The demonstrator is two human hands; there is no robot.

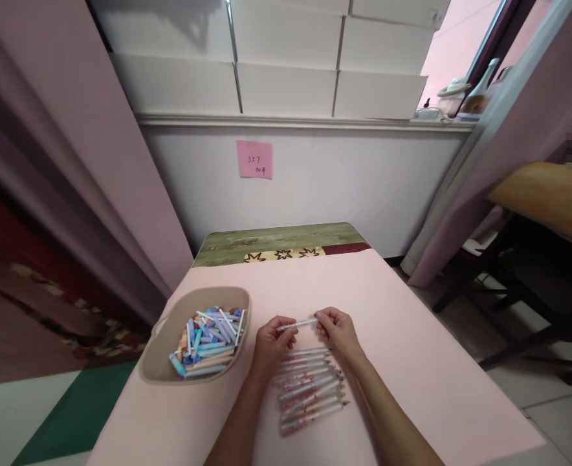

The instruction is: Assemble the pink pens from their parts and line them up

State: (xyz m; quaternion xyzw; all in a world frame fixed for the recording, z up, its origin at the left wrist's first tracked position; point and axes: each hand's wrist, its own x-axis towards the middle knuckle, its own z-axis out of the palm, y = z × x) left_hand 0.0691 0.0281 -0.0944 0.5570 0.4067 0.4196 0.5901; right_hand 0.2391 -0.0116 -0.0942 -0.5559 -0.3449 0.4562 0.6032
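A slim, whitish pen (298, 324) is held nearly level above the pink tabletop, its right end slightly higher. My left hand (272, 340) pinches its left end, and the fingertips of my right hand (335, 329) close on the other end. Just below my hands, several whitish pens (310, 388) with reddish markings lie side by side, their pointed tips toward the right. My left forearm passes beside their left ends. Left of my left hand stands a beige bin (157, 353) holding many blue, lilac, white and peach pen-like pieces (211, 343).
The table (422, 388) has a pink cover and a green patterned far edge (237, 243). Behind it is a white wall with a pink note (255, 160). Curtains hang on both sides, and a wooden table (552, 194) stands at the right.
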